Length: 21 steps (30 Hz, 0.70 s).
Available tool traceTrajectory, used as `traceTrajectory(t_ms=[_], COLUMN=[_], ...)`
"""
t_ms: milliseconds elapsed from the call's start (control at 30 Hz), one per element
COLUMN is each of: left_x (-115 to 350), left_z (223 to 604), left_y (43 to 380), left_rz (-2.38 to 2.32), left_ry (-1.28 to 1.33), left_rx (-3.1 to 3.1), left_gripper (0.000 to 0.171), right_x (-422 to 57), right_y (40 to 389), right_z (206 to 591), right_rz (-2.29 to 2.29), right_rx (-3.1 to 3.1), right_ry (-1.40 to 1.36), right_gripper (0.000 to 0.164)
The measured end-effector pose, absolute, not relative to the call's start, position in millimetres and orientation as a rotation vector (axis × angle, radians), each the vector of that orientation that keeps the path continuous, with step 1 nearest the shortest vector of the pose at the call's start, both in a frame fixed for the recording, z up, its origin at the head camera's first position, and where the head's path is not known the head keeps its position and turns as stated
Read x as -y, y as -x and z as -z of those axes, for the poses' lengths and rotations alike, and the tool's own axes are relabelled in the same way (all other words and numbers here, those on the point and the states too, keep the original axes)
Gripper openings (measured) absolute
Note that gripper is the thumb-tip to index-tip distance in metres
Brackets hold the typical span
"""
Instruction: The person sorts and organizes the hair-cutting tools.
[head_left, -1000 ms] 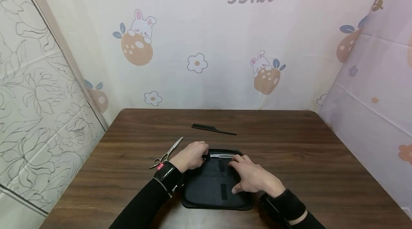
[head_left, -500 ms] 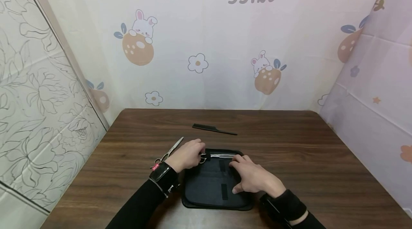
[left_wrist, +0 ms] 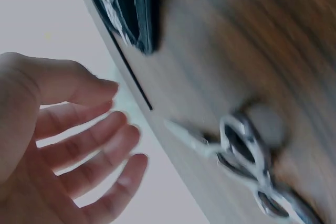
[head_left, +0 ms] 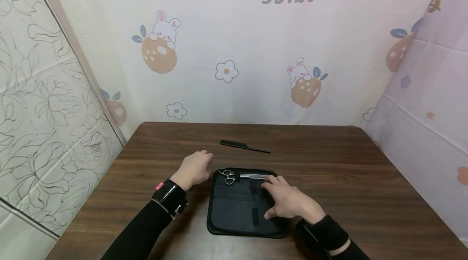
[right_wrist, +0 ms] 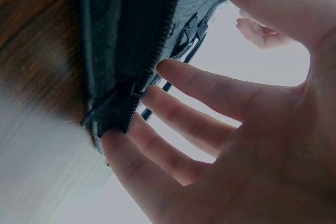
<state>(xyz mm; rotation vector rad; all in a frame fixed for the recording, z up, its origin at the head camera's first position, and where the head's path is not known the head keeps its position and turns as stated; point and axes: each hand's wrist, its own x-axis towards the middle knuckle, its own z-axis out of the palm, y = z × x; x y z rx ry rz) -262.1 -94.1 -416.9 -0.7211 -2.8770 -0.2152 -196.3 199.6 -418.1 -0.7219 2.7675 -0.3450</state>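
Note:
A black zippered case lies open-faced on the table, with silver scissors tucked under a strap along its far edge. My right hand rests on the case's right side, covering the scissors' tip; in the right wrist view its fingertips touch the zipped edge. My left hand is off the case to the left, fingers loosely bent with nothing between them. A second pair of scissors lies on the table beside that hand in the left wrist view; in the head view the hand hides it.
A black tail comb lies farther back on the wooden table. Behind the table hangs a patterned curtain, with more sheeting at the left and right sides.
My left hand has left the scissors' handles in the case and moved left, over the loose scissors. The handles now show fully. My right hand has stayed on the case.

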Motion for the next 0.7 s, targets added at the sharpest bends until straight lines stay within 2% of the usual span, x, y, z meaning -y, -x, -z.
traceTrajectory(t_ms=[333, 433, 700], left_x=[114.8, 118.9, 125.6], left_z=[412.3, 411.9, 415.8], left_y=[255.2, 252.6, 253.6], left_rz=[0.204, 0.216, 0.272], left_ry=[0.399, 0.331, 0.274], left_rx=[3.089, 3.177, 3.302], left_gripper=[0.006, 0.012, 0.012], right_x=[-200.1, -200.4, -201.7], right_y=[196.0, 195.7, 195.6], right_z=[419.3, 419.5, 420.2], right_rz=[0.346, 0.35, 0.351], right_rx=[-2.778, -2.78, -2.771], right_ry=[0.738, 0.742, 0.749], right_gripper=[0.071, 0.071, 0.071])
